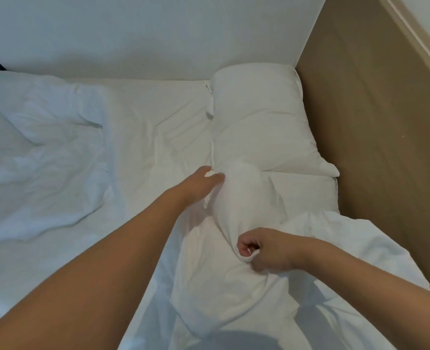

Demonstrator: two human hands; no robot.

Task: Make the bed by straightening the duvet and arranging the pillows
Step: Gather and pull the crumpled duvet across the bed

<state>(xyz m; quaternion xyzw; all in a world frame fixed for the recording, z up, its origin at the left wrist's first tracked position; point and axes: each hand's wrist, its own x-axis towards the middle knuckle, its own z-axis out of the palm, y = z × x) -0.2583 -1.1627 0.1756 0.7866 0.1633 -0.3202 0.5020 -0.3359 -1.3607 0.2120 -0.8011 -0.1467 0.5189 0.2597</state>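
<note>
A white pillow lies flat at the head of the bed, against the wooden headboard on the right. A second white pillow is bunched up in the middle, in front of the first. My left hand grips its far left edge, fingers buried in the fabric. My right hand is a fist pinching its near corner. The white duvet lies crumpled across the left part of the bed, and more white bedding is rumpled under my right arm.
A tan wooden headboard panel runs along the right side. A white wall closes off the far side of the bed. The wrinkled white sheet shows between duvet and pillows.
</note>
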